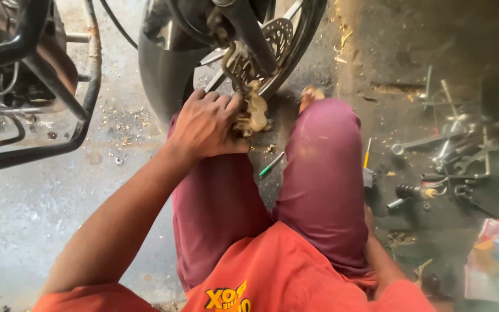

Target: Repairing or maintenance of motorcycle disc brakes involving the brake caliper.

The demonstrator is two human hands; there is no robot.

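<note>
Here the left hand [206,124] is clenched around a brake caliper [253,114], a lumpy cast-metal block with a dull, grimy tan surface. The caliper sits at the fingertips, pressed against the lower rim of the brake disc [267,43], a thin steel plate pierced with rows of small round holes. Just above the hand a dark, smooth fork leg [249,32] slants down across the disc, and the black rubber tyre [166,75] curves past the knuckles on the far side. The right hand is out of sight below the right knee; only its forearm shows at the lower edge, so whether it grips anything cannot be told.

Just below and to the right of the left hand, between the maroon trouser legs, a slim green-handled screwdriver [271,164] lies on the rough concrete floor [41,202], which is speckled with pale chips and grit. Beyond the right knee a yellow-handled tool [367,153] leans upright. Well off to the right of the hand a loose heap of steel spanners [463,150] and a ribbed black grip [411,192] rest on dark, oily ground. Farthest right, near the bottom corner, lies a crumpled flat packet [495,254] in red, blue and white, too blurred to read its shape clearly. To the left of the hand stands a black tubular frame [82,98].
</note>
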